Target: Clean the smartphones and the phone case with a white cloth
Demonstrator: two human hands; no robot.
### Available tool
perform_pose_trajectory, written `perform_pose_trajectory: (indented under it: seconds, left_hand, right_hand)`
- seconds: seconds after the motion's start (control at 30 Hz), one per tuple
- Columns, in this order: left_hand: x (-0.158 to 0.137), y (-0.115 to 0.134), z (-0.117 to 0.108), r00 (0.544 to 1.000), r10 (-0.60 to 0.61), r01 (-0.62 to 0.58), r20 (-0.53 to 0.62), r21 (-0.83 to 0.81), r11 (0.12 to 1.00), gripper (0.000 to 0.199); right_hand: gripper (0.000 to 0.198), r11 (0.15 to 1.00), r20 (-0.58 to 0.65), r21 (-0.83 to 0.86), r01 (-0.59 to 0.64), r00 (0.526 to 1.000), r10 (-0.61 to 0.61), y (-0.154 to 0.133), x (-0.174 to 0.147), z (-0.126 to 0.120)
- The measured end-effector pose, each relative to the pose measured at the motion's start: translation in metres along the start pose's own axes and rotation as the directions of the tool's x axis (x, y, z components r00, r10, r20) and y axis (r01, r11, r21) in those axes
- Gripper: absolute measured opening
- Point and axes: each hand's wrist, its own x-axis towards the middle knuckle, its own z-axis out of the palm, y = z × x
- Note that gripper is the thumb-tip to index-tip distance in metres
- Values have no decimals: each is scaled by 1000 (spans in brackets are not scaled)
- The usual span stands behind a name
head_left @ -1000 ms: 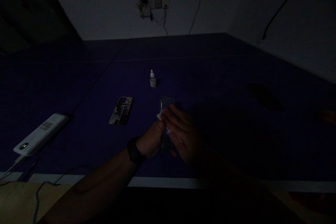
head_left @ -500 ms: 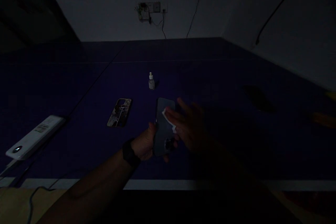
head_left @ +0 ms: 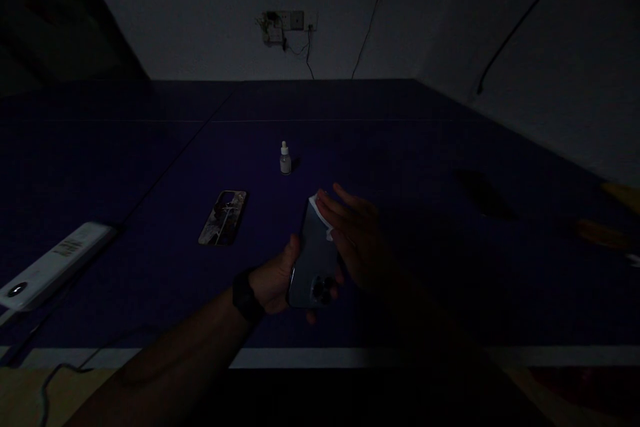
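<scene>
A dark smartphone (head_left: 313, 260) lies back side up in my left hand (head_left: 275, 280), its camera lenses towards me. My left thumb grips one long edge and fingertips show at the other. With its fingers closed on a white wipe (head_left: 323, 210), my right hand (head_left: 357, 233) presses it against the far end of the phone's back. A patterned phone case (head_left: 223, 219) lies flat on the purple table (head_left: 165, 287), left of my hands. Beyond the phone stands a small dropper bottle (head_left: 285, 160) with a white top.
A white power bank (head_left: 57, 267) with a cable (head_left: 55, 373) is at the left front. A dark flat object (head_left: 483, 193), hard to make out, lies on the right. An orange-brown thing (head_left: 600, 233) sits farther right. Wall sockets (head_left: 287, 21) are at the back. The room is very dim.
The wipe has moved from the middle of the phone's back up to its far end. The phone has tilted slightly clockwise, and its camera end sits a little nearer to me.
</scene>
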Motion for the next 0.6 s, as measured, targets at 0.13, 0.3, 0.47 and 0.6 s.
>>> perform_pose_trajectory:
  seconds: [0.13,0.3,0.47,0.6]
  left_hand:
    - [-3,9,0,998,-65,62,14,162,985,84]
    - [-2,23,4,974,213,-93,-80,713,695,73]
    - [2,23,2,881,469,-109,-56,942,318,89]
    - [2,19,-2,894,448,-122,-22,949,290,73]
  right_hand:
    - [40,915,-193,355,-191,943,272,12,-3,-1]
    - [35,787,-110,539,-302,901,421,11,-10,-9]
    - [41,904,-111,423,66,994,-21,-18,-12,-12]
    - [72,929,-159,223,296,951,-265,-28,-21,-16]
